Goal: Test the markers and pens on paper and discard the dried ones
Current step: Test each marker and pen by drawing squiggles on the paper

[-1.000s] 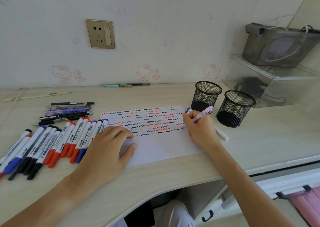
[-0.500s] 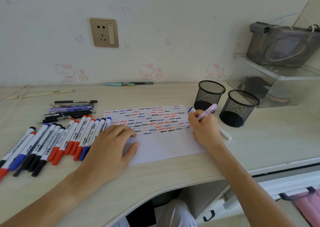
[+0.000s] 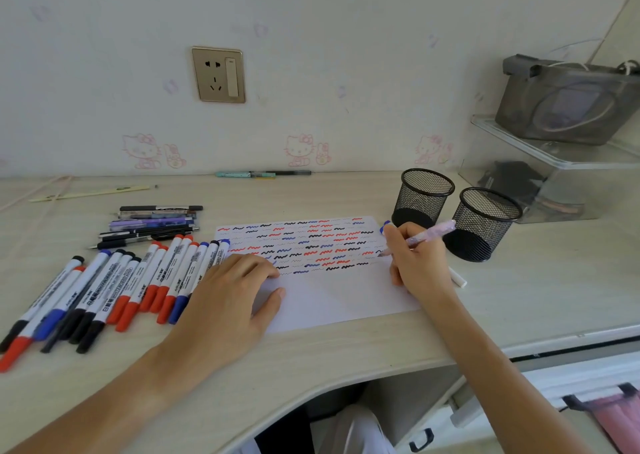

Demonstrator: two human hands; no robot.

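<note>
The right hand point(image 3: 417, 263) is clamped around a lilac pen point(image 3: 427, 234), its tip touching the paper point(image 3: 332, 294) at the sheet's right edge, at about 3 o'clock of the scribbled rows; the barrel slants up toward 2 o'clock, over the nearer of two black mesh cups point(image 3: 481, 225); a white marker with a blue cap point(image 3: 386, 226) lies under this hand, its cap showing at 11 o'clock of the knuckles and its tail at 5 o'clock. The left hand point(image 3: 230, 301) lies flat, fingers together and gripping nothing, pressing the sheet's left edge; just beside it, at 9 o'clock, a fanned row of whiteboard markers point(image 3: 114, 291) with red, blue and black caps; beyond those, at 11 o'clock, a small heap of dark and purple pens point(image 3: 156, 223).

The lower half of the paper is blank; the bare surface point(image 3: 540, 280) is open at 3 o'clock of the cups, as far as its front edge; the second mesh cup point(image 3: 426, 195) stands just behind the first, near the sheet's far right corner; a teal pen point(image 3: 249, 174) lies against the wall at 12 o'clock; a clear shelf point(image 3: 554, 152) fills the far right corner.

Against half a second ago both hands hold the same places, and the pen tip sits at the same right edge of the sheet; the markers and cups have not shifted.
</note>
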